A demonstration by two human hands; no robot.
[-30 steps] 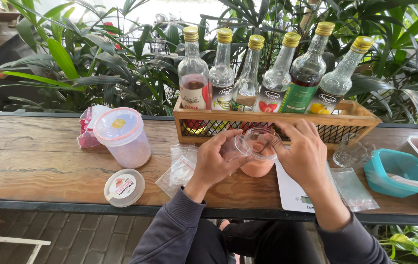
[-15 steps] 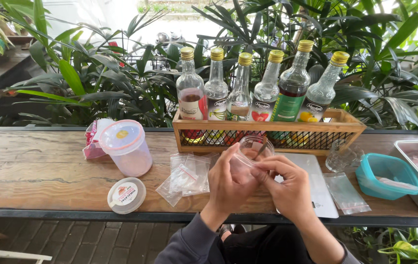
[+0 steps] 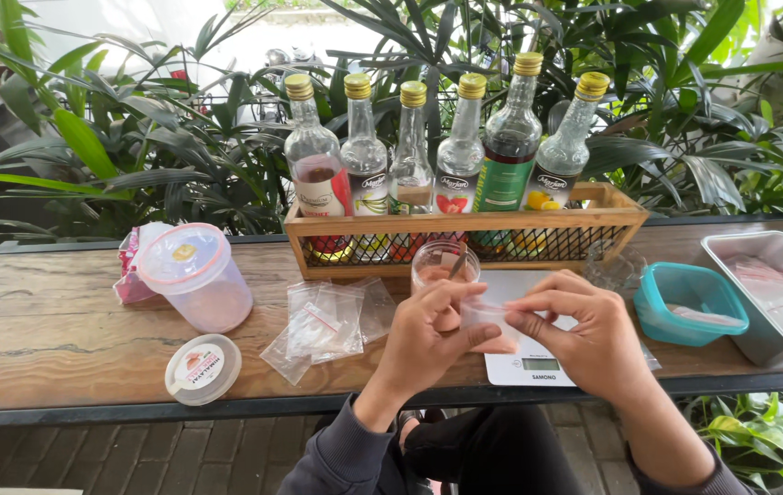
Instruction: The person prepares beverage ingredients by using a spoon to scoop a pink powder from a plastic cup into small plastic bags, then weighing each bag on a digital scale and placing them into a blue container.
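My left hand (image 3: 428, 339) and my right hand (image 3: 588, 335) meet over the table's front edge, both pinching a small clear plastic bag (image 3: 486, 316) between thumbs and fingers. Just behind them a clear cup (image 3: 444, 262) with a thin stick in it stands on a white kitchen scale (image 3: 529, 367). A loose pile of small clear zip bags (image 3: 327, 321) lies to the left of my left hand.
A wooden crate (image 3: 465, 231) holds several glass bottles with gold caps. A lidded plastic tub (image 3: 197, 275) and a round white lid (image 3: 202, 368) sit at left. A teal container (image 3: 689, 302) and a metal tray (image 3: 776, 293) sit at right. Plants stand behind.
My hands have come down off the cup toward the table's front edge and now hold a small bag between them. The cup stands on the scale behind them.
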